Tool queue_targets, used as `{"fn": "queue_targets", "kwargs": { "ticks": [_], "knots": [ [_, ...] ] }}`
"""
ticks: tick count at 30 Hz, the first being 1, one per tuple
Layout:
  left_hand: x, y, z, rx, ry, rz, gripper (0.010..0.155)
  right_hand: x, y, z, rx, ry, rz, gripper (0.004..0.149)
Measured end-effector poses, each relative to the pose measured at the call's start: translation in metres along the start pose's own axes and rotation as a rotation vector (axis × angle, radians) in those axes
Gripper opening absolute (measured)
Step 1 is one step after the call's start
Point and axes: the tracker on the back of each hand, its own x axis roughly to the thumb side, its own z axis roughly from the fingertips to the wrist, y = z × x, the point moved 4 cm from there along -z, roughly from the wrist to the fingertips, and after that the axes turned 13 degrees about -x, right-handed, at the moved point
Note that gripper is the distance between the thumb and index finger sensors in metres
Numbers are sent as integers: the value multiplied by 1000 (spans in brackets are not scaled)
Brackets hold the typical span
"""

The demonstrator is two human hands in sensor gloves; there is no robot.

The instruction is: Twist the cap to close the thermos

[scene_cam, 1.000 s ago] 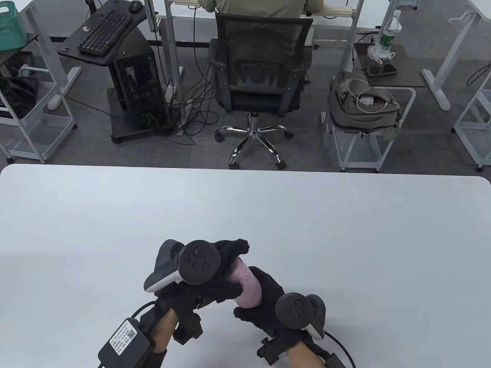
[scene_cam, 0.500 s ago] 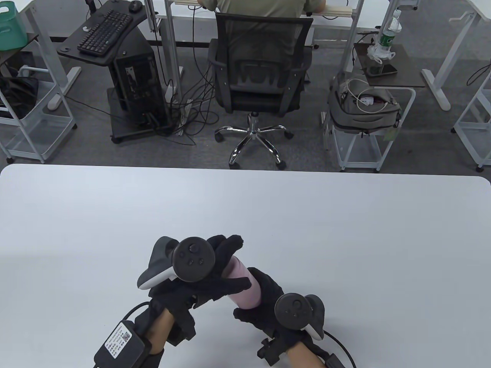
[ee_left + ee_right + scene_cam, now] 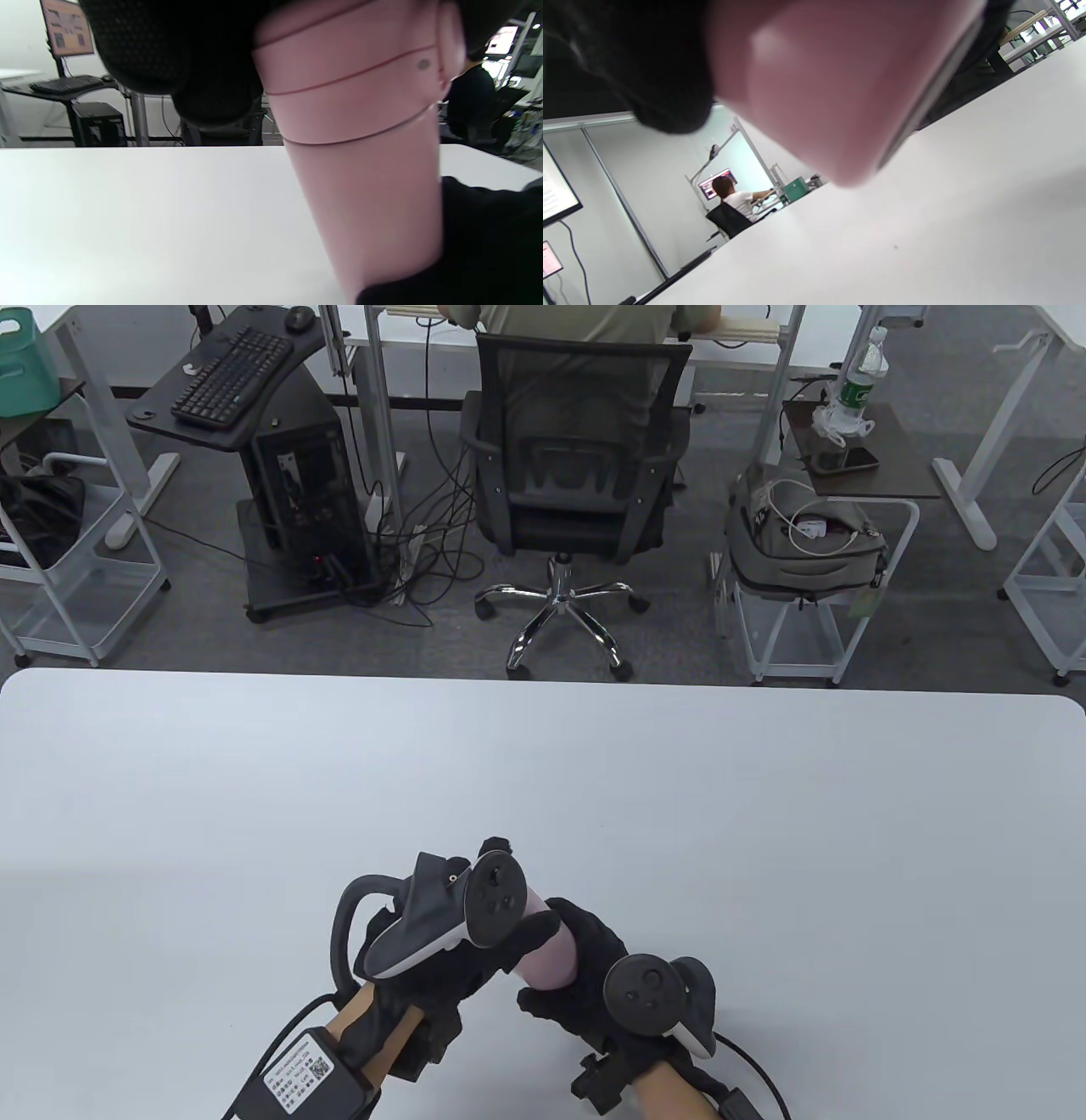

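Note:
A pink thermos (image 3: pixel 549 960) is held tilted just above the white table (image 3: pixel 764 814) near its front edge. My left hand (image 3: pixel 507 935) grips its pink cap (image 3: pixel 352 51) from above; the fingers wrap the top and hide most of it. My right hand (image 3: pixel 579 984) holds the lower body of the thermos. In the left wrist view the thermos body (image 3: pixel 369 190) fills the middle, with my right glove (image 3: pixel 488 245) at the lower right. In the right wrist view the thermos base (image 3: pixel 831 84) is close and blurred, with my gloved fingers (image 3: pixel 649 76) beside it.
The white table stretches far and wide around the hands. Beyond its far edge are an office chair (image 3: pixel 577 466) with a seated person, a keyboard stand (image 3: pixel 229 381) and a cart with a grey bag (image 3: pixel 806 543).
My left hand has twisted on the cap: its tracker turned from face up to on edge and the wrist swung right. My right hand and the thermos body stayed in place.

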Motion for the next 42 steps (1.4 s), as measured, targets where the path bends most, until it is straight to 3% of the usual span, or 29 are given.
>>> {"fn": "queue_targets", "kwargs": {
  "ticks": [10, 26, 31, 34, 35, 37, 42],
  "knots": [
    [-7, -1, -2, 2, -315, 126, 88, -1, -1, -1, 7, 15, -50, 118],
    [-12, 4, 2, 14, -524, 56, 86, 2, -3, -3, 22, -31, -66, 120],
    [-7, 6, 7, 18, -470, -9, 91, 2, -4, -2, 12, -35, -65, 119],
    [-5, 10, 12, 52, -316, -41, 100, 1, -3, -1, -24, -6, -22, 119],
    [-8, 11, 12, 67, -210, 5, 101, 1, -3, -1, -27, -7, -6, 119],
    [-12, 10, 12, 58, -53, 69, 95, -1, -3, 0, -27, 6, 4, 119],
    [-10, 7, 1, -5, 61, 75, 81, 1, -3, 0, -38, 6, 38, 118]
  ]
}}
